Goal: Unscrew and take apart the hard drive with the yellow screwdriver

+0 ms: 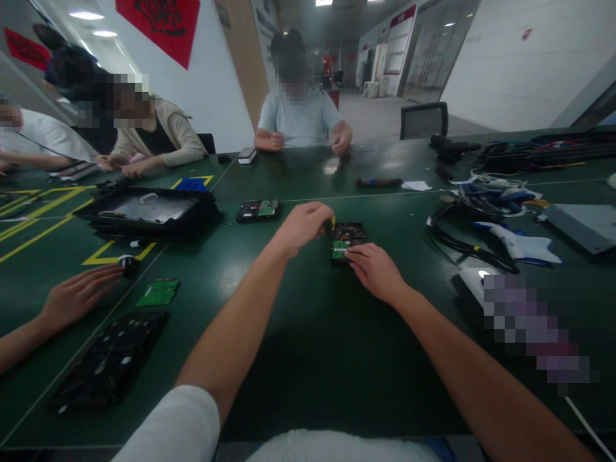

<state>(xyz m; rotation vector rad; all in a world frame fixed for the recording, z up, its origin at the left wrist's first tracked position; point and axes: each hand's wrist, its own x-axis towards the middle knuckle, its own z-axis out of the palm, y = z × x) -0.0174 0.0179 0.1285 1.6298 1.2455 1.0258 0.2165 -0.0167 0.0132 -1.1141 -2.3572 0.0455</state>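
A hard drive point(350, 232), black with a green circuit board at its near left part, lies on the dark green table in front of me. My right hand point(378, 271) grips its near right corner, with fingertips at the green board. Over the drive's far left corner, my left hand point(305, 226) is closed in a pinch. A small yellow piece point(333, 222) shows at its fingertips, too small to name. Farther left lies a second hard drive point(258, 210) with its circuit board showing, and neither hand touches it.
At left are a black tray point(149, 212), a loose green circuit board point(158, 292), a black component-covered unit point(110, 360) and a co-worker's hand point(81, 296). At right lie cables point(462, 240), a glove point(522, 242) and a grey metal box point(584, 226). People sit opposite.
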